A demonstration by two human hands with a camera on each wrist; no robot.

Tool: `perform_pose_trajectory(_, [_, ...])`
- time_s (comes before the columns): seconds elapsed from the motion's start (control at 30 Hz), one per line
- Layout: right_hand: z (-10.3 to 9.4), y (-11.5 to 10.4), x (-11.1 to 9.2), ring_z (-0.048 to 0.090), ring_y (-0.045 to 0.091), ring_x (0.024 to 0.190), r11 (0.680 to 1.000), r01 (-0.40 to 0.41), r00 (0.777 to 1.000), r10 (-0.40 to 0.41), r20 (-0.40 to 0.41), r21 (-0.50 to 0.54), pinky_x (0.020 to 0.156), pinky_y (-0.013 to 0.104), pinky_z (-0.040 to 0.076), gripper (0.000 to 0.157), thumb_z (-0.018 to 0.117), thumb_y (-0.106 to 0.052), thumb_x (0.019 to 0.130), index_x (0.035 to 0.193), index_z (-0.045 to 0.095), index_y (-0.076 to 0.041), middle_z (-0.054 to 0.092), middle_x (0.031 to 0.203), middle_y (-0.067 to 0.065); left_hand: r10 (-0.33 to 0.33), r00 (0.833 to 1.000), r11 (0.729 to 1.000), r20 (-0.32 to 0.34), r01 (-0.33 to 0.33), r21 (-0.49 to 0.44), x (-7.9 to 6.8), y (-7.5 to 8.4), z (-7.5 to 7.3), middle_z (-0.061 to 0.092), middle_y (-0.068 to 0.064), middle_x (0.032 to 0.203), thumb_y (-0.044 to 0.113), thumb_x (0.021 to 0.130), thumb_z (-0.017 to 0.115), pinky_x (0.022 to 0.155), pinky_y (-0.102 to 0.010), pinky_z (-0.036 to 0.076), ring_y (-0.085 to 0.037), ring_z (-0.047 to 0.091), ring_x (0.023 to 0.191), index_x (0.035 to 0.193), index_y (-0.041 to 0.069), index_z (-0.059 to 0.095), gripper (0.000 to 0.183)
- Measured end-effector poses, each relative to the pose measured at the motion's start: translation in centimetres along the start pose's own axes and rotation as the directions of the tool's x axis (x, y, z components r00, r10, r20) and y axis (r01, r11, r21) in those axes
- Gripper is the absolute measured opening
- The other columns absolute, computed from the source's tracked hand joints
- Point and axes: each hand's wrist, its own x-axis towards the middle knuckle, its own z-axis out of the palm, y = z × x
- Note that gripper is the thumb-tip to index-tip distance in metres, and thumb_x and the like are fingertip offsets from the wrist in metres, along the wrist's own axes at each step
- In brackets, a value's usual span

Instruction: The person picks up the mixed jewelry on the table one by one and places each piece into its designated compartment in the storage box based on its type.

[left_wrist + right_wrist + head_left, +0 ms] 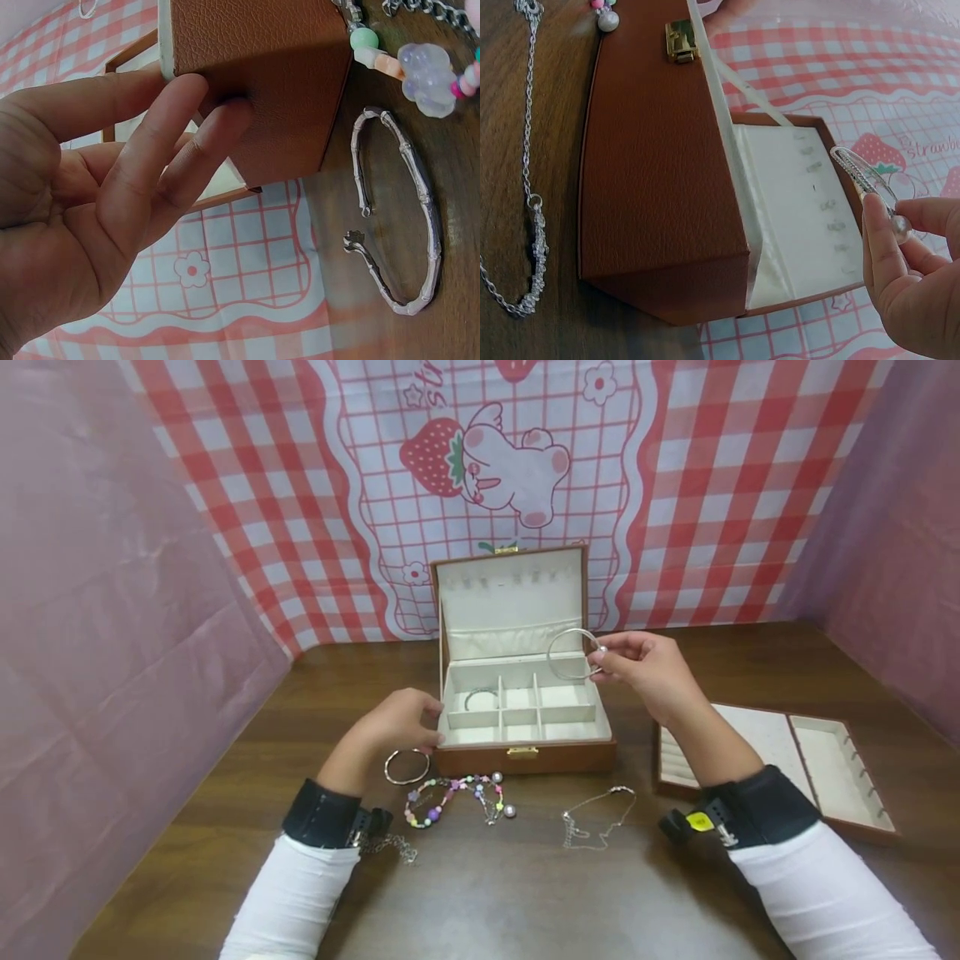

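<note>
A brown jewelry box [558, 756] stands with its lid [512, 597] raised, showing cream compartments. My left hand [397, 720] is at its left end; in the left wrist view, fairly straight fingers [161, 142] touch the leather side. Between thumb and fingers, my right hand [654, 678] pinches a thin silver bangle [550, 662] above the back right compartment. A pearl [901, 228] on the bangle shows at the fingertips in the right wrist view. Another silver bracelet [481, 693] lies in the back left compartment. Beside my left hand, a bamboo-shaped silver bangle [429, 225] rests on the table.
In front of the box lie a colorful beaded bracelet [433, 814] and a silver chain necklace [597, 846]. Another chain [401, 847] lies near the left wrist. A brown-edged tray [832, 777] sits under the right forearm. Checked cloth [720, 493] hangs behind.
</note>
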Motion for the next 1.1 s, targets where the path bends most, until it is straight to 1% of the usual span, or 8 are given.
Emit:
perform_pose_trajectory(0.2, [0.0, 0.1, 0.7, 0.07, 0.011, 0.077, 1.0, -0.009, 1.0, 0.009, -0.01, -0.023, 0.075, 0.026, 0.057, 0.037, 0.064, -0.007, 0.094, 0.122, 0.054, 0.015, 0.07, 0.088, -0.003, -0.039, 0.999, 0.998, -0.008, 0.038, -0.047, 0.0, 0.1, -0.1, 0.069, -0.019, 0.102, 0.001, 0.079, 0.075, 0.073, -0.029, 0.056, -0.015, 0.069, 0.061, 0.117, -0.009, 0.065, 0.04])
perform_pose_trajectory(0.27, [-0.1, 0.0, 1.1, 0.069, 0.011, 0.077, 0.999, -0.017, 1.0, 0.016, -0.01, -0.047, 0.075, 0.026, 0.058, 0.037, 0.063, -0.007, 0.094, 0.123, 0.054, 0.015, 0.07, 0.089, -0.001, -0.061, 0.998, 0.996, -0.012, 0.06, -0.072, 0.0, 0.1, 0.0, 0.068, -0.021, 0.105, 0.001, 0.079, 0.075, 0.072, -0.029, 0.056, -0.016, 0.069, 0.062, 0.119, -0.01, 0.063, 0.043])
perform_pose_trajectory(0.37, [-0.1, -0.1, 1.8, 0.07, 0.014, 0.078, 0.991, -0.033, 0.999, 0.033, -0.002, -0.127, 0.075, 0.027, 0.058, 0.038, 0.063, -0.008, 0.094, 0.125, 0.055, 0.013, 0.07, 0.1, 0.01, -0.081, 0.997, 0.993, -0.016, 0.08, -0.092, 0.0, 0.0, 0.0, 0.069, -0.019, 0.102, 0.001, 0.079, 0.074, 0.067, -0.028, 0.057, -0.016, 0.069, 0.061, 0.119, -0.01, 0.063, 0.043])
perform_pose_trajectory(0.5, [-0.2, -0.5, 2.9, 0.069, 0.02, 0.082, 0.955, -0.04, 0.999, 0.047, 0.015, -0.293, 0.073, 0.028, 0.058, 0.037, 0.065, -0.008, 0.094, 0.126, 0.058, 0.008, 0.064, 0.111, 0.024, -0.078, 0.997, 0.992, -0.007, 0.077, -0.101, 0.1, -0.2, 0.1, 0.07, -0.015, 0.093, 0.0, 0.079, 0.072, 0.063, -0.027, 0.056, -0.016, 0.068, 0.06, 0.117, -0.008, 0.065, 0.04])
perform_pose_trajectory(0.6, [-0.2, -0.8, 4.0, 0.068, 0.022, 0.082, 0.922, -0.035, 0.998, 0.054, 0.039, -0.386, 0.073, 0.03, 0.059, 0.035, 0.065, -0.008, 0.093, 0.125, 0.06, 0.006, 0.064, 0.109, 0.024, -0.067, 0.998, 0.992, -0.002, 0.066, -0.105, 0.1, -0.3, 0.3, 0.07, -0.015, 0.093, 0.0, 0.079, 0.07, 0.062, -0.027, 0.057, -0.018, 0.069, 0.061, 0.118, -0.009, 0.064, 0.041])
perform_pose_trajectory(0.77, [-0.2, -1.5, 5.9, 0.068, 0.022, 0.076, 0.883, 0.002, 0.992, 0.058, 0.112, -0.47, 0.075, 0.037, 0.059, 0.033, 0.065, -0.004, 0.092, 0.122, 0.061, 0.009, 0.066, 0.1, 0.022, -0.062, 0.998, 0.993, -0.001, 0.061, -0.102, 0.1, -0.2, 0.3, 0.071, -0.016, 0.094, -0.001, 0.079, 0.07, 0.062, -0.027, 0.057, -0.023, 0.07, 0.065, 0.119, -0.01, 0.063, 0.042])
perform_pose_trajectory(0.9, [-0.1, -2.4, 7.2, 0.068, 0.02, 0.074, 0.852, 0.025, 0.983, 0.075, 0.169, -0.523, 0.078, 0.043, 0.058, 0.03, 0.065, -0.002, 0.091, 0.119, 0.062, 0.01, 0.067, 0.103, 0.025, -0.058, 0.998, 0.994, -0.005, 0.058, -0.092, 0.1, -0.2, 0.3, 0.071, -0.014, 0.092, -0.001, 0.079, 0.069, 0.062, -0.027, 0.056, -0.024, 0.071, 0.066, 0.118, -0.009, 0.064, 0.04])
perform_pose_trajectory(1.1, [0.0, -2.9, 9.2, 0.067, 0.022, 0.077, 0.814, 0.018, 0.959, 0.15, 0.24, -0.58, 0.076, 0.041, 0.059, 0.029, 0.067, -0.002, 0.09, 0.116, 0.063, 0.01, 0.065, 0.104, 0.022, -0.061, 0.998, 0.995, -0.014, 0.059, -0.083, 0.0, -0.1, 0.4, 0.071, -0.013, 0.088, 0.0, 0.078, 0.07, 0.063, -0.026, 0.056, -0.02, 0.07, 0.064, 0.115, -0.008, 0.066, 0.038])
